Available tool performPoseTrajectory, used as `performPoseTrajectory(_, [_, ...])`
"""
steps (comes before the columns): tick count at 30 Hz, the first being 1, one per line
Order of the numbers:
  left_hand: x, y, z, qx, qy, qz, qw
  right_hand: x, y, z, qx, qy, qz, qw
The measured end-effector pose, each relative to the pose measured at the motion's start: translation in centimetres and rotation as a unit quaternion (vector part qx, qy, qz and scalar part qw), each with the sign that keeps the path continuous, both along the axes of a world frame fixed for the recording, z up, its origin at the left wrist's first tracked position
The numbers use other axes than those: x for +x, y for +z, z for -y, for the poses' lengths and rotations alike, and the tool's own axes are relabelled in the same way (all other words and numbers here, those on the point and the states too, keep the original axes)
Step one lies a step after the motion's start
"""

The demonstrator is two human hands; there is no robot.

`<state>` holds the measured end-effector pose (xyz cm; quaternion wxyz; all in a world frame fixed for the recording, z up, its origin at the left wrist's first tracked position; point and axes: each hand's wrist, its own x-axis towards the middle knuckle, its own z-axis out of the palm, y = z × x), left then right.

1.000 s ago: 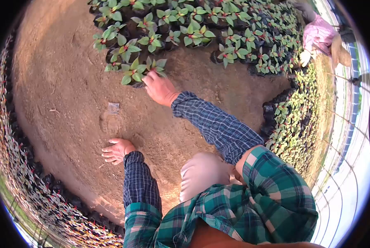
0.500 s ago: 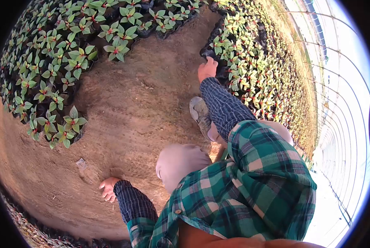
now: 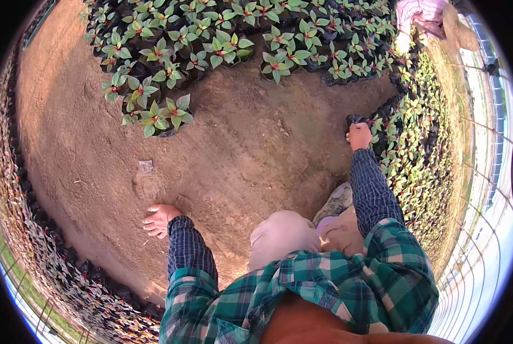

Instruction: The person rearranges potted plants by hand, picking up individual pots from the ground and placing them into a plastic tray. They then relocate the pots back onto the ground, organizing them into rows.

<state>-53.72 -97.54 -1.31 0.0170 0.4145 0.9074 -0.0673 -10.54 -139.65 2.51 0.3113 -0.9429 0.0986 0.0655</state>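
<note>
Bare soil (image 3: 256, 149) lies between seedlings (image 3: 210, 46) in black pots. The left hand (image 3: 159, 221) rests open on the soil; the right hand (image 3: 359, 136) is closed on a pot (image 3: 355, 120) in the right row, its fingers hidden. A person (image 3: 422, 14) is cut off at the top

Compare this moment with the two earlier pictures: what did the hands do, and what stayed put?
The right hand left the seedlings ahead and swung right. It now sits at a black pot in the right-hand row; whether it grips the pot is unclear. The left hand stayed open on the soil, and the scrap lies where it was.
</note>
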Motion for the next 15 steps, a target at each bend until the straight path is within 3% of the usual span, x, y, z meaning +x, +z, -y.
performPoseTrajectory(3, [0.0,0.1,-0.1,0.004,0.003,0.010,1.000,-3.3,1.6,-9.3,0.074,0.113,-0.029,0.990])
performPoseTrajectory(4, [0.0,-0.1,-0.1,0.002,-0.001,0.006,1.000,-3.7,0.1,-11.3,0.028,0.251,0.065,0.965])
performPoseTrajectory(6, [-0.4,-0.5,-0.2,0.001,-0.008,0.000,1.000,-5.9,2.6,-18.8,0.047,0.363,0.057,0.929])
performPoseTrajectory(8, [-0.3,-0.2,0.0,0.000,-0.004,0.001,1.000,-7.0,3.3,-24.9,0.053,0.475,0.142,0.867])
performPoseTrajectory(12, [-0.5,-0.8,-0.2,0.002,-0.006,0.003,1.000,-6.6,0.7,-32.4,0.026,0.570,0.252,0.782])
performPoseTrajectory(14, [-0.7,-0.4,0.1,0.002,-0.004,0.004,1.000,-6.2,-0.7,-33.2,-0.060,0.596,0.186,0.779])
performPoseTrajectory(15, [-0.4,-0.4,0.0,0.003,-0.002,0.007,1.000,-6.2,-1.4,-32.8,-0.026,0.587,0.170,0.791])
